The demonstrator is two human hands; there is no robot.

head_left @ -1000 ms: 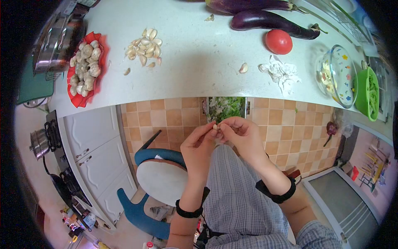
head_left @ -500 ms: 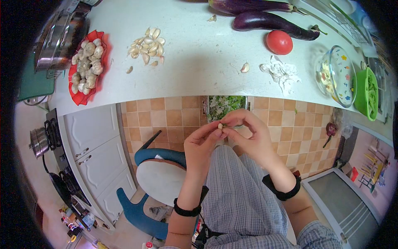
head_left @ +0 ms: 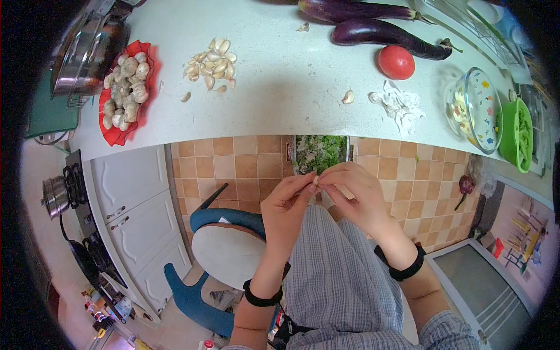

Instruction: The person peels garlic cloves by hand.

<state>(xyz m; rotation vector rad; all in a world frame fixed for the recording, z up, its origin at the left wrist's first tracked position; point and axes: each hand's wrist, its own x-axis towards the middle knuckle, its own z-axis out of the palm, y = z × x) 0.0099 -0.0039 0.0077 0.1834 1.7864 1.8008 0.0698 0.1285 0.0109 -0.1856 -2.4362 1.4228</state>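
Observation:
A small garlic clove is pinched between the fingertips of both hands, largely covered by them. My left hand grips it from the left with thumb and forefinger. From the other side, the thumb and fingertips of my right hand close on the same clove. Just beyond the hands, a bin on the floor holds green leaves and pale peelings. On the white counter lie a pile of garlic cloves and a single clove.
A red dish with garlic bulbs stands left. Toward the right are a crumpled tissue, a tomato, eggplants, a glass bowl with pale pieces and a green basket. A round-seated stool stands below left.
My right hand's fingers have drawn in, meeting my left fingertips around the clove. Both hands sit slightly lower and farther right. The whole view has shifted slightly.

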